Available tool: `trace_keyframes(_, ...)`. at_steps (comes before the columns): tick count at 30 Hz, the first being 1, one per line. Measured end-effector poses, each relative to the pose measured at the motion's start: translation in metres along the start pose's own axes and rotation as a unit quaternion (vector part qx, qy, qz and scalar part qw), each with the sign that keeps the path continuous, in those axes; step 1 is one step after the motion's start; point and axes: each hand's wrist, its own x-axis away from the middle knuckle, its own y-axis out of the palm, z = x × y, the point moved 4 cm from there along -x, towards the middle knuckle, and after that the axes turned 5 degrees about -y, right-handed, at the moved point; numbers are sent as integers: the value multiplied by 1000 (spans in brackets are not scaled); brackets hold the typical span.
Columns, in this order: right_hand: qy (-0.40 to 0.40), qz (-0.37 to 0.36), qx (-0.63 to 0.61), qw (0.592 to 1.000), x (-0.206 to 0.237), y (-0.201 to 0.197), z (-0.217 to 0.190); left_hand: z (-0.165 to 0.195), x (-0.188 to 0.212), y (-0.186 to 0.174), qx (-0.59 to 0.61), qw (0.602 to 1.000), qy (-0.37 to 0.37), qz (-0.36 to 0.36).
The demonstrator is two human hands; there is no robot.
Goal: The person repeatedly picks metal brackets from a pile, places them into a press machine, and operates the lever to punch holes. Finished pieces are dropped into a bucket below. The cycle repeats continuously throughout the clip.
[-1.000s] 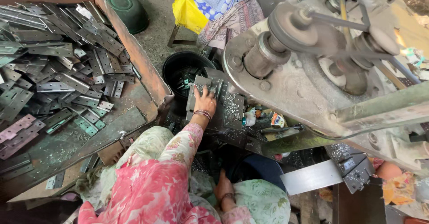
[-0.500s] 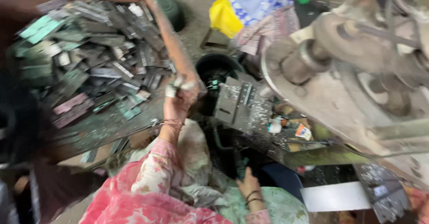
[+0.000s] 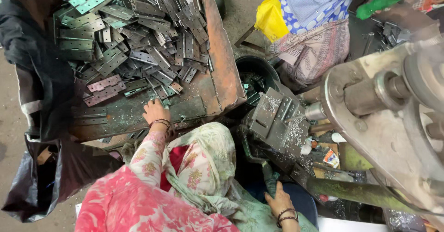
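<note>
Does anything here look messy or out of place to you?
Yes: pale metal shavings are strewn over the grey machine block and the ledge below it. The hinge plates lie in a jumbled heap in the rusty tray, not stacked. The left hand rests at the heap's edge.

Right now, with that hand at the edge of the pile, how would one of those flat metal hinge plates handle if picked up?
The hinge plates look thin, rigid metal, so probably stiff. Being hinges, they may fold at the knuckle. The left hand rests by overlapping ones; pulling one could shift its neighbours.

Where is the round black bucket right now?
In the head view, the round black bucket sits on the floor just right of centre, between the rusty tray of flat metal hinges on its left and the grey metal press block below it.
</note>
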Motion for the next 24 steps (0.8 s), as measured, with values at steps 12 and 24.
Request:
trace_keyframes(12, -43, 9, -12, 999, -26, 23, 32, 105, -46, 34, -213, 916, 333, 61)
trace_keyframes(24, -15, -24, 11, 1000, -50, 46, 62, 93, -55, 50, -272, 777, 554, -120)
